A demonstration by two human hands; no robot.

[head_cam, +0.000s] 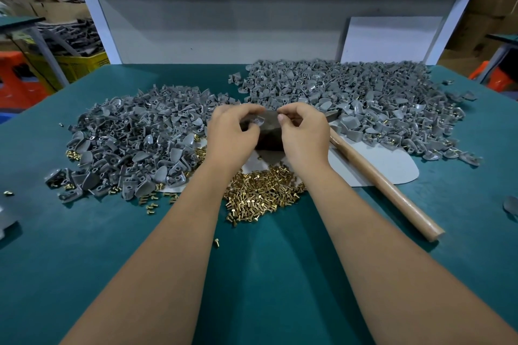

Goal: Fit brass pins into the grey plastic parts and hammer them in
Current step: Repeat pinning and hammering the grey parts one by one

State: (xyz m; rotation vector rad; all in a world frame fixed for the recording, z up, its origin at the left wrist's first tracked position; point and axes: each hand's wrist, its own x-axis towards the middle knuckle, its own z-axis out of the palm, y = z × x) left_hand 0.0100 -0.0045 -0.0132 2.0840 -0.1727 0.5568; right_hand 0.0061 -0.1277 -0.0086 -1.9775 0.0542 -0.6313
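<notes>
My left hand (234,131) pinches a small grey plastic part (258,120) over a dark block (270,134) in the middle of the green table. My right hand (304,129) hovers beside it with thumb and forefinger pinched together; what they hold is too small to see. A heap of brass pins (263,190) lies just below my hands. One pile of grey parts (134,140) spreads to the left, a larger one (358,98) to the right and back. The hammer's wooden handle (384,190) lies at the right, its head hidden behind my right hand.
A pale grey mat (392,168) lies under the hammer and block. Loose pins (151,203) scatter near the left pile. A white board (392,39) leans on the back panel. A grey part (511,204) sits at the right edge. Yellow crates (73,64) stand beyond the table's left.
</notes>
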